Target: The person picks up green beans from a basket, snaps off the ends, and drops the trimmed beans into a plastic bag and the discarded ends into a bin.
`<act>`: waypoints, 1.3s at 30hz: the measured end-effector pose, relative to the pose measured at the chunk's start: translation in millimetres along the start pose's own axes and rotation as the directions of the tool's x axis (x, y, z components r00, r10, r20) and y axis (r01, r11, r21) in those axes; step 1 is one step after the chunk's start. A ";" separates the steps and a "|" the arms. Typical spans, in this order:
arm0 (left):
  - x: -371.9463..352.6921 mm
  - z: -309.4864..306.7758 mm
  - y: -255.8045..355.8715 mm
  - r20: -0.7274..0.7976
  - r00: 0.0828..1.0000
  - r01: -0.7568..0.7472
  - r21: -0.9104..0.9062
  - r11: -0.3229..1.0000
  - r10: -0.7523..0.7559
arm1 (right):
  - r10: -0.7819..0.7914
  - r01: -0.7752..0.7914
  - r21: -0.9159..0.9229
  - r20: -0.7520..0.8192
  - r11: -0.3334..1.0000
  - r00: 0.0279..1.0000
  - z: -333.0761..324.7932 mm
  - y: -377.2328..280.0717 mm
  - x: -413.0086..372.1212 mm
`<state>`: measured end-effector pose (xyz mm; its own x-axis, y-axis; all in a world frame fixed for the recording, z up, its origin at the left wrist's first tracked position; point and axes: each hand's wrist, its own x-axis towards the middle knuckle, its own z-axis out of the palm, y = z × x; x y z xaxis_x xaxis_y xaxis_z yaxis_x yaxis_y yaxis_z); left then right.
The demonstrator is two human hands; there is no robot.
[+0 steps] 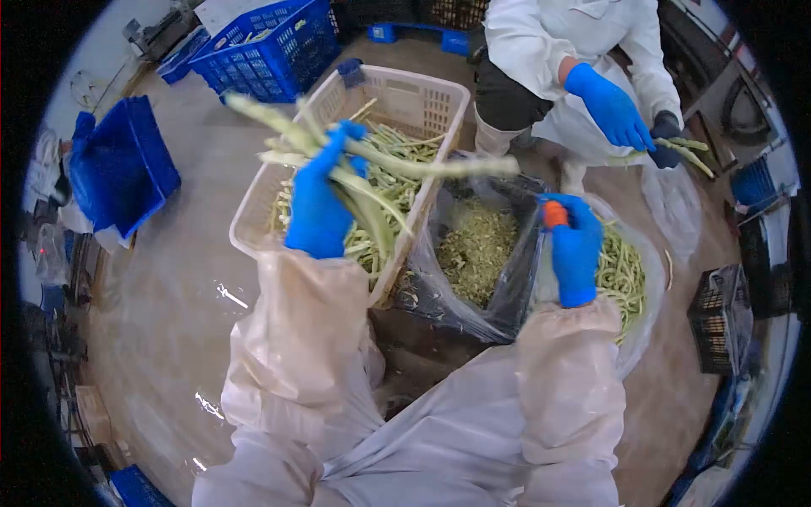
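Observation:
My left hand [319, 215], in a blue glove, is closed around a loose bunch of long pale-green stalks [443, 167] held above a light plastic crate [249, 207]. Their ends spread out to both sides, somewhat blurred. More cut green pieces [405, 182] lie in the crate. My right hand [577, 253], also blue-gloved, is wrapped around an orange handle [555, 214]; a short dark part sticks out toward the left, too small to identify. Between my hands sits a bag-lined container [422, 287] with fine green trimmings [476, 245]. Beneath my right hand, thin green strips [621, 279] fill a plastic-lined tub.
Opposite me at right, a person in a white coat [541, 38] holds green stalks [693, 152] with a blue and a dark glove. Blue crates [270, 59] stand at the back, and a blue bin [127, 169] at left. A black crate [718, 321] is at right. The floor [169, 338] looks wet.

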<state>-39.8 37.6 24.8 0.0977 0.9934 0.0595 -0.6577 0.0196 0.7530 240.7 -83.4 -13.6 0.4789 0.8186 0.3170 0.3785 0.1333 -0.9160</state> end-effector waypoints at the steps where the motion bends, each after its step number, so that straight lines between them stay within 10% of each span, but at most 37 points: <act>1: 9.0 -18.1 16.5 -0.026 1.000 -0.003 -0.032 0.999 0.003 | -0.003 0.002 -0.034 -0.048 0.999 0.999 -12.7 5.3 5.8; 9: 17.4 -55.4 60.1 -0.242 0.943 -0.238 -0.013 0.971 0.228 | -0.008 -0.037 -0.110 -0.386 0.993 0.922 -69.6 24.7 27.8; 14: 23.1 -57.3 51.6 -0.244 0.943 -0.186 0.173 0.967 0.225 | -0.121 0.099 -0.312 -0.051 0.945 0.991 -48.5 30.0 20.2; 16: 17.2 -39.8 48.3 -0.225 0.967 -0.079 0.170 0.982 0.116 | -0.231 0.303 -0.498 0.201 0.813 0.952 -34.6 32.5 10.6; 26: -20.0 17.9 -3.5 0.258 0.810 0.430 0.350 0.832 -0.527 | -0.040 0.056 -0.086 0.169 0.995 0.985 12.8 -19.5 -6.4; 31: -55.8 35.5 -45.5 0.255 0.725 0.435 0.552 0.712 -0.640 | -0.144 0.128 0.107 0.152 0.986 0.978 16.0 -25.2 -16.9; 35: -72.3 39.8 -63.0 0.269 0.597 0.478 0.637 0.604 -0.756 | -0.376 0.387 -0.036 0.172 0.921 0.911 15.7 -17.3 -19.6; 39: -62.7 45.3 -60.3 0.253 0.576 0.537 0.599 0.594 -0.777 | -0.288 0.342 -0.172 0.277 0.924 0.917 11.6 -15.8 -14.0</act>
<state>27.5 -31.1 5.3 0.7563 0.5289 -0.3850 0.1097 0.4777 0.8716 218.8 -90.5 -6.4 0.1106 0.8667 0.4864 0.6498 0.3073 -0.6953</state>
